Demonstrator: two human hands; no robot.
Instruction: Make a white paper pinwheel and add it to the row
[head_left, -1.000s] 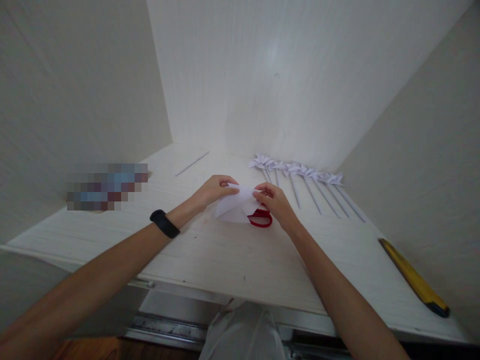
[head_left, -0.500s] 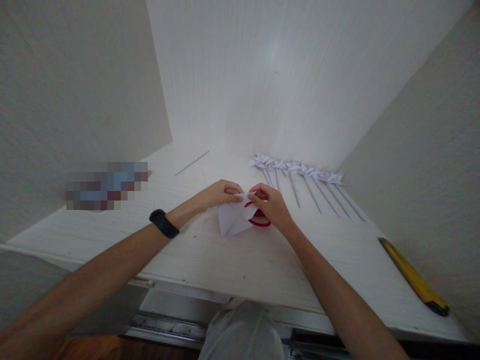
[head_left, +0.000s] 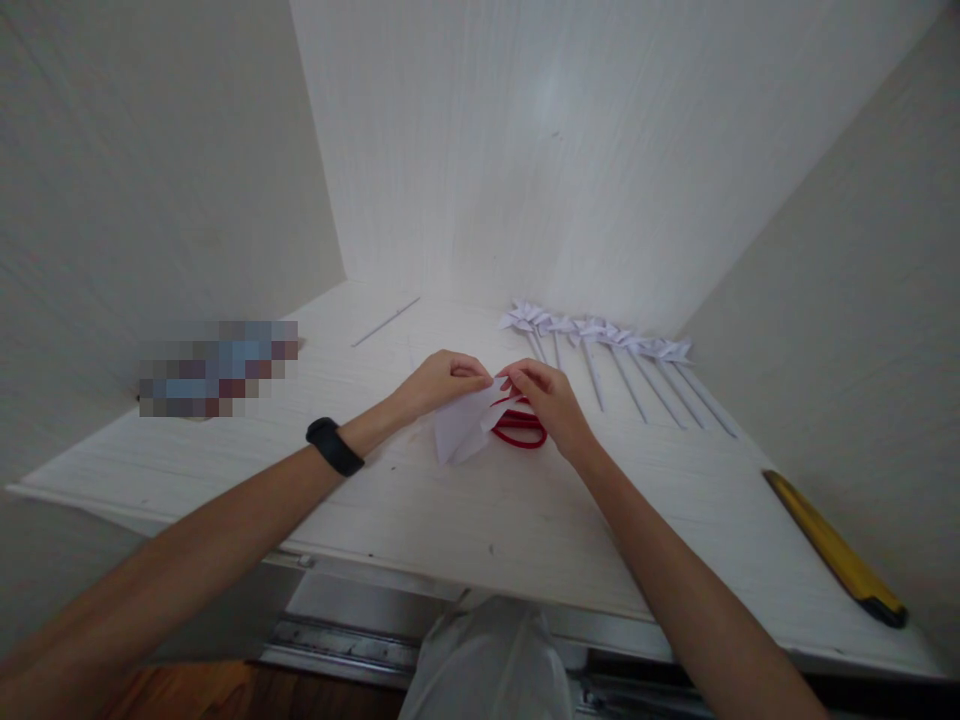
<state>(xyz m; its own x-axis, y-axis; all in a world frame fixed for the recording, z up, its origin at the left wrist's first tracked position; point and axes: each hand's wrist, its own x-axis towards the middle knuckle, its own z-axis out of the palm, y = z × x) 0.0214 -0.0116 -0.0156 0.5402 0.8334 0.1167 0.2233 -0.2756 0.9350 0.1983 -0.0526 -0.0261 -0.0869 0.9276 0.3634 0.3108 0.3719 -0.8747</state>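
Paper pinched at its top edge by left hand and right hand close together; line up corners first, crease firmly after.

matt white paper sheet, glossy red plastic scissor handles, pale wood-grain desk, paper pinwheels

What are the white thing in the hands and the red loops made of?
The folded white sheet looks like thin matte paper: sharp creases, flat flaps. The red loops beneath it look like glossy plastic, probably scissor handles. The tabletop seems white-painted wood, with faint grain lines.
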